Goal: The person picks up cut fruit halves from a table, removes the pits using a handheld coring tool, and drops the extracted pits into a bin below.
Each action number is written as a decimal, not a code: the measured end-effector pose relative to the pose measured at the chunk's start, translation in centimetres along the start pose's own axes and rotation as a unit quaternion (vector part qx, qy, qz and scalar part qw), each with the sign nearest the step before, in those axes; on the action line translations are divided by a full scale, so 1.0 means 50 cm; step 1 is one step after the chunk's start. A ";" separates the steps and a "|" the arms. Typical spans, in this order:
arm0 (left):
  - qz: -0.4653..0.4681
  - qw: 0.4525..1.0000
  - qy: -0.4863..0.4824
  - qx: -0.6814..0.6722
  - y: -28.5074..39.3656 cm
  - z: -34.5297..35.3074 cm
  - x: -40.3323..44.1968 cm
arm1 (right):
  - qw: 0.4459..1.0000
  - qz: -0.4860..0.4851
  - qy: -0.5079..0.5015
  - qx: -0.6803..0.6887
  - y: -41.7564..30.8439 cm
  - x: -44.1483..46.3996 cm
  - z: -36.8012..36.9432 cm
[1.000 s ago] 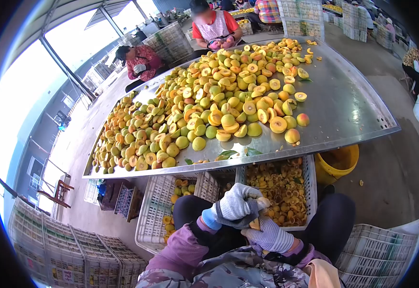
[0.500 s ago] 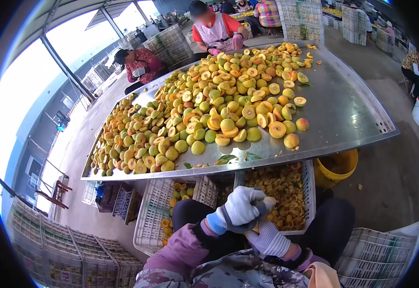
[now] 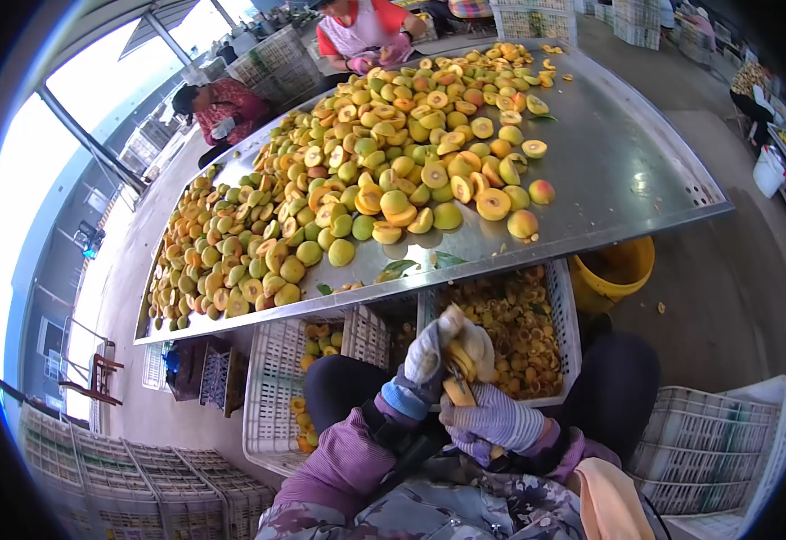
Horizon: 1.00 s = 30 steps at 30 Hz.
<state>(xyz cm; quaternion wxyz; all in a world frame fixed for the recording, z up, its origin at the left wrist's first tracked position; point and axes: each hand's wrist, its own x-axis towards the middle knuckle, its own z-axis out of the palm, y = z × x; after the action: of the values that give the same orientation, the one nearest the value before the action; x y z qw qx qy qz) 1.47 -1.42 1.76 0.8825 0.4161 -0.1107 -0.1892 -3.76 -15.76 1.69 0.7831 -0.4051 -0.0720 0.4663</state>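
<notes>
My left hand, in a white glove with a blue cuff, is closed around a yellow peach piece. Just below it, my right hand in a striped glove grips a wooden-handled tool. The tool's upper end meets the fruit, and its working tip is hidden. Both hands are above a white crate of peach scraps and peelings. Beyond them, many halved and whole yellow-green peaches are heaped on a metal table.
Left of my knees stands a white crate with peach halves in it. A yellow bucket is under the table's right side. Stacked crates line the lower left, another crate the right. Two people sit across the table.
My left hand has turned and opened away from my right, so the yellow peach piece and the tool's wooden handle now show. The view has shifted, moving the table up and left.
</notes>
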 end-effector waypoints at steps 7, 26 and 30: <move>0.096 0.969 0.199 0.113 0.080 -0.055 0.007 | 0.895 -0.045 0.243 0.371 0.084 0.061 -0.132; 0.256 0.881 0.237 0.320 0.102 -0.069 -0.102 | 0.484 0.007 0.331 -0.810 0.057 0.019 -0.089; 0.371 0.758 0.304 0.443 0.228 -0.114 -0.232 | 0.477 0.003 0.348 -0.807 0.044 -0.011 -0.063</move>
<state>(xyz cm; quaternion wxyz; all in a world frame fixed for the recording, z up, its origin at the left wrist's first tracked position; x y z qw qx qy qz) -4.23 14.11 6.57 0.5885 0.7222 -0.0541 0.3594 -4.00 -17.45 -1.81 0.0706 -0.9877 -0.1373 0.0259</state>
